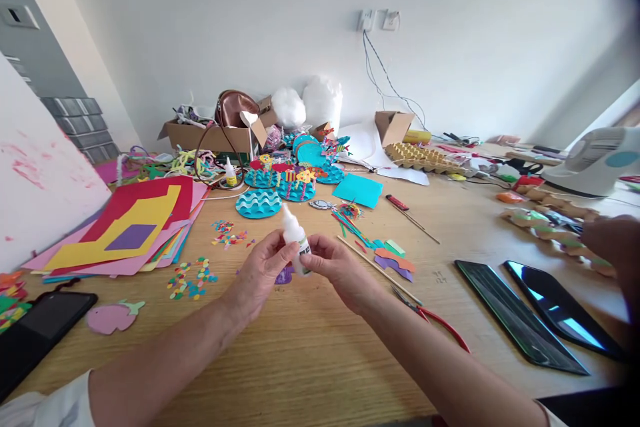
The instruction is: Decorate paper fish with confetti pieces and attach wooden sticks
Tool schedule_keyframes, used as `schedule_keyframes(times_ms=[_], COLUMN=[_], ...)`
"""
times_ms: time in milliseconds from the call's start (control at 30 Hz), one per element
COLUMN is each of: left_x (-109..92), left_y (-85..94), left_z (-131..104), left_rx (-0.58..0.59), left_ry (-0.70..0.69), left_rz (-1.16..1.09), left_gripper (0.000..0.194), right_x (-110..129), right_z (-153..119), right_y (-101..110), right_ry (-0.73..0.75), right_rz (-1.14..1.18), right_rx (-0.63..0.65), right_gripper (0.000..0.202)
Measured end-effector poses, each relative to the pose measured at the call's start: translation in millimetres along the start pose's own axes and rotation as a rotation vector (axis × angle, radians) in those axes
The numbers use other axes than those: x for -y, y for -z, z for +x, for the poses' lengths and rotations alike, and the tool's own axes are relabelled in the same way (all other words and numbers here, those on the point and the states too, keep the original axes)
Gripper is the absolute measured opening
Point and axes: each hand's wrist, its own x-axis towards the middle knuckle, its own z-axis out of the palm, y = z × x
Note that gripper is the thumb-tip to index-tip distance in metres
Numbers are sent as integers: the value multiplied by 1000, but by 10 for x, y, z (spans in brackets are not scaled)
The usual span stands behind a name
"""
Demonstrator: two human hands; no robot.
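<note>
Between my two hands stands a small white glue bottle [296, 235] with a pointed nozzle, tilted slightly to the left. My left hand [265, 267] grips it from the left, and my right hand [335, 267] has its fingers closed on the right side. Just under the bottle lies a purple piece [283, 275], partly hidden by my fingers. Beyond my hands sits a round blue base with wavy paper strips [259, 203]. Colourful paper fish decorations [305, 177] stand on similar bases behind it.
Coloured paper sheets [125, 227], confetti dots [193, 278] and a pink paper fish [114, 317] lie leftward. To the right are a wooden stick [380, 270], red-handled pliers [430, 315] and two dark phones [515, 313]. Another person's hand [613, 247] shows at the right edge.
</note>
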Motion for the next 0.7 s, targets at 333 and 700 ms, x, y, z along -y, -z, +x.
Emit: schedule_keyframes(times_ms=[333, 700], left_x=[-171, 237], left_y=[91, 695], left_z=[109, -308], left_rx=[-118, 118], left_ry=[54, -463], left_rz=[93, 941], left_gripper=[47, 26], right_x=[193, 57], right_z=[547, 1671], right_y=[375, 1355], right_ry=[205, 118], right_rz=[-704, -933], right_rx=[-81, -451], right_gripper=[23, 29])
